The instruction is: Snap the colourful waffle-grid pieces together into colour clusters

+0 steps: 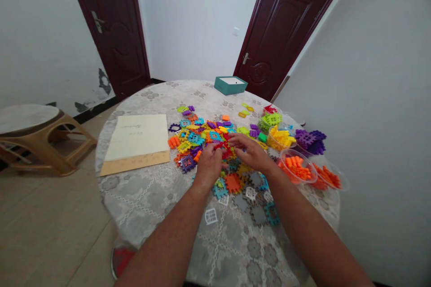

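Note:
Over the heap of plastic building pieces in the middle of the table, my left hand is closed, with a small red building piece at its thumb and fingertips. Just to the right, my right hand reaches in with its fingers apart, beside more red pieces; its fingertips are partly unclear. Around both hands lie loose pieces in several colours, such as a blue square frame, a purple frame and an orange panel. My hands hide part of the heap.
Clear tubs along the right edge hold sorted pieces: green, yellow and orange. Purple pieces are stacked there too. Paper sheets lie left, a teal box at the back. A stool stands beyond the table.

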The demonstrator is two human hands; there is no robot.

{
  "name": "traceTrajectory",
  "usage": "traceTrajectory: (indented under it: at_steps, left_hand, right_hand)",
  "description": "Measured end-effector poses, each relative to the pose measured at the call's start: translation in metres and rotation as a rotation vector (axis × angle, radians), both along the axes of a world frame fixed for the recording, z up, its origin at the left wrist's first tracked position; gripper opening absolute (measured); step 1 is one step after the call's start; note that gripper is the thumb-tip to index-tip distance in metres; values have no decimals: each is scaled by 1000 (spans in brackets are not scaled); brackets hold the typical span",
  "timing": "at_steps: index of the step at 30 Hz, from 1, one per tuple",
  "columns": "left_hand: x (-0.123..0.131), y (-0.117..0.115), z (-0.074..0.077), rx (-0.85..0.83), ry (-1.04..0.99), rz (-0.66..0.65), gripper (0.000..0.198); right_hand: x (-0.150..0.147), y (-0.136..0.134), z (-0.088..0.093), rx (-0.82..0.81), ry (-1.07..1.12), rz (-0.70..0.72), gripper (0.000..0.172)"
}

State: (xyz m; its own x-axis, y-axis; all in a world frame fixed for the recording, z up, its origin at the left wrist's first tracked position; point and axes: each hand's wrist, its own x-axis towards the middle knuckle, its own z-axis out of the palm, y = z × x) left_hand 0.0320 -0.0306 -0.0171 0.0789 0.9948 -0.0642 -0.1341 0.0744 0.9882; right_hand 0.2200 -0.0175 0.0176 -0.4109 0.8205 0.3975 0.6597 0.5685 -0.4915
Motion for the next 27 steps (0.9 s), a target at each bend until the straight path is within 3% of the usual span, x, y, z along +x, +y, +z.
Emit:
traceTrajectory:
  at_steps: [3,6,9,14,18,21,24,27]
  left_hand:
    - [-1,4,-2,-42,-51,70,34]
    - [-2,8,-3,-53,-104,125,33]
    - [-5,12,-4,-74,-166,168,27]
    - [-4,16,-5,-101,-274,184,23]
    - [-3,14,-3,-115,-285,174,29]
    - [-1,10,1,-106,-272,135,30]
    - [0,6,4,-111,-276,75,32]
    - [2,1,7,-152,-310,4,37]
  right_hand:
    - [10,35,-7,36,-228,-205,41]
    - [13,59,-14,-50,-500,-259,40]
    - [11,66,-18,-83,-621,-237,33]
    - [12,64,-22,-43,-620,-290,24]
    - [21,52,-20,-3,-425,-380,25]
    - [30,32,-15,-7,-139,-455,25]
    - [32,8,-13,-155,288,-452,30]
    - [29,-11,-18,-343,660,-354,43]
